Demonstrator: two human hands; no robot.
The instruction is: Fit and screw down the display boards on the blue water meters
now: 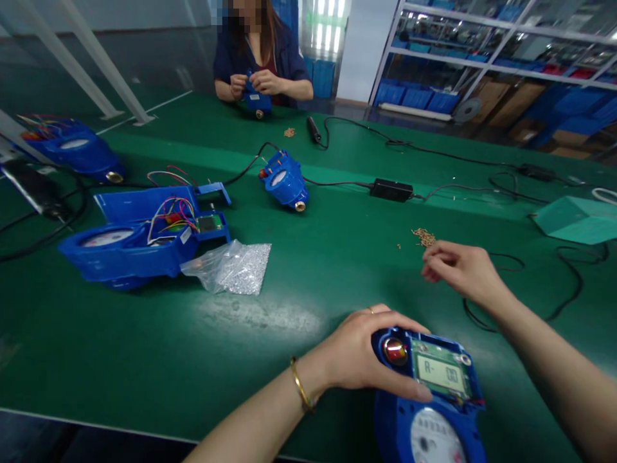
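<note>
My left hand [359, 354] is wrapped round a blue water meter [393, 421] near the front edge of the table. The meter's top is open, showing a lit display [442, 375] on a green circuit board and a round battery-like part [395, 351]. Its dial [436, 437] lies at the bottom edge of the view. Beyond it, my right hand [457, 267] has its fingers curled together beside a small pile of brass-coloured screws [424, 237]. Whatever those fingertips hold is hidden.
An opened blue meter with loose wires [144, 254] lies left, beside a plastic bag of small silvery parts [241, 267]. Another meter [285, 180] stands mid-table. A black power adapter [391, 190], cables and a green box [578, 220] lie right. Opposite, a person [263, 58] handles a meter.
</note>
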